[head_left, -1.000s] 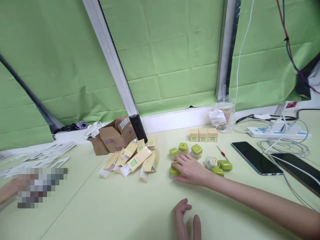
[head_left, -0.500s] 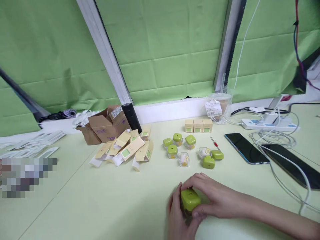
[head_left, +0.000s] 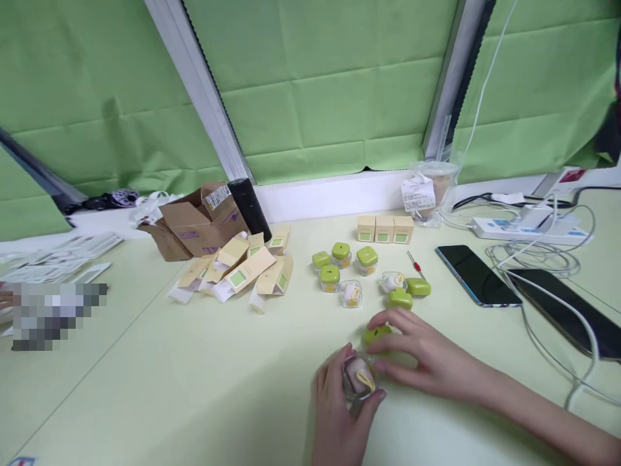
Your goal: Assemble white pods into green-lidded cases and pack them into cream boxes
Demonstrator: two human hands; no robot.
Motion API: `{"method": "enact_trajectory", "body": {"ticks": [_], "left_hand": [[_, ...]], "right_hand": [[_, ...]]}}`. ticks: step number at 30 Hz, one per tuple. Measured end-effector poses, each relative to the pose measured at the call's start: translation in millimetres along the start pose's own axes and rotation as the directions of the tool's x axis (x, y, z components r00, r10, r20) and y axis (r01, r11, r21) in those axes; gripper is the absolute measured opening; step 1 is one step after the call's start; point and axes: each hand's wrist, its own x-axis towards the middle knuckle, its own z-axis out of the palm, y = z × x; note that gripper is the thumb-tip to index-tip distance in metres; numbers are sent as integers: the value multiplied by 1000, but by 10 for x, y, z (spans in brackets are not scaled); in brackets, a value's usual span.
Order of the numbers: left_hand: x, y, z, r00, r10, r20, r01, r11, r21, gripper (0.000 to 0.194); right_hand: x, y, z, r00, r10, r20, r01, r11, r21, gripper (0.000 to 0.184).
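Observation:
My left hand (head_left: 342, 401) is wrapped round a small clear jar (head_left: 359, 374), its top uncovered and a pale item with a yellow strip inside. Just beyond it, my right hand (head_left: 417, 353) has its fingers closed on a green lid (head_left: 377, 334), lifted apart from the jar. Several green-capped jars (head_left: 330, 277) stand farther back. An uncapped clear jar (head_left: 350, 294) sits in front of them, and another uncapped jar (head_left: 392, 282) lies to the right beside two loose green lids (head_left: 400, 299).
Flattened cream cartons (head_left: 247, 268) lie left, before a brown cardboard box (head_left: 198, 220) and black cylinder (head_left: 250, 208). Three small boxes (head_left: 385, 230) line the back. A red-handled screwdriver (head_left: 416, 266), phone (head_left: 478, 275), dark device (head_left: 567, 310) and cables (head_left: 533, 255) lie right.
My right hand brought a capped jar from the group to my left hand. Its green lid has since come off, and the right hand has moved away slightly with it.

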Motion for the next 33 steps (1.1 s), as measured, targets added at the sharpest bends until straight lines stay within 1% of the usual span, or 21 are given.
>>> {"method": "enact_trajectory", "body": {"ticks": [3, 5, 7, 8, 9, 10, 12, 13, 14, 15, 17, 19, 20, 21, 23, 24, 27, 30, 31, 32, 33], "left_hand": [[-32, 7, 28, 995, 84, -59, -76, 990, 122, 52], [-49, 20, 37, 985, 135, -104, -114, 976, 186, 48], [-52, 38, 36, 978, 170, -124, -137, 962, 236, 44], [-47, 48, 32, 975, 187, -120, -151, 954, 259, 45], [-38, 61, 24, 972, 207, -109, -169, 944, 284, 47], [-24, 77, 12, 968, 232, -99, -191, 931, 312, 49], [22, 128, -24, 943, 318, -94, -260, 885, 386, 49], [54, 165, -48, 916, 389, -94, -314, 845, 433, 47], [92, 211, -75, 877, 473, -88, -377, 789, 485, 44], [135, 265, -103, 827, 557, -72, -439, 721, 536, 42], [235, 392, -155, 723, 691, -9, -543, 576, 610, 40], [339, 526, -188, 636, 766, 92, -621, 438, 650, 41], [388, 587, -196, 594, 791, 147, -655, 370, 659, 42], [433, 642, -198, 548, 812, 201, -686, 300, 663, 41], [506, 726, -191, 461, 838, 291, -728, 170, 664, 39], [533, 757, -184, 428, 844, 322, -738, 122, 663, 38], [585, 831, -175, 377, 831, 408, -754, 20, 656, 37], [606, 908, -201, 322, 821, 471, -789, -42, 613, 39], [614, 928, -219, 303, 818, 489, -808, -52, 587, 41], [624, 939, -241, 294, 813, 502, -826, -48, 562, 42], [637, 937, -265, 307, 806, 506, -839, -21, 543, 44]], "right_hand": [[-13, -101, 100, 1000, -25, 11, 24, 999, 27, 24], [-15, -127, 152, 999, -29, -20, 31, 996, 85, 18], [-10, -120, 163, 996, 17, -84, 4, 970, 244, 11], [-4, -106, 152, 990, 78, -114, -31, 930, 366, 11], [5, -89, 132, 980, 157, -125, -73, 859, 506, 11], [16, -68, 106, 965, 239, -108, -115, 754, 647, 12], [41, -26, 54, 935, 355, -6, -173, 469, 866, 11], [51, -10, 35, 925, 376, 57, -186, 319, 929, 9], [58, 1, 25, 920, 374, 114, -191, 176, 966, 7], [61, 5, 27, 917, 362, 166, -194, 44, 980, 7], [55, -12, 61, 912, 329, 244, -191, -185, 964, 10], [40, -52, 126, 901, 292, 322, -207, -365, 908, 20], [31, -76, 162, 894, 265, 361, -225, -432, 873, 27], [24, -98, 195, 889, 240, 390, -240, -482, 843, 35], [14, -128, 247, 891, 210, 402, -242, -530, 813, 46], [13, -136, 263, 897, 213, 388, -225, -537, 813, 48], [13, -149, 286, 902, 259, 346, -164, -535, 829, 45], [14, -173, 306, 884, 315, 345, -150, -508, 848, 40], [16, -178, 313, 877, 339, 340, -140, -497, 857, 37], [18, -177, 316, 872, 357, 334, -131, -487, 864, 35], [22, -166, 312, 871, 365, 328, -129, -475, 870, 34]]}}
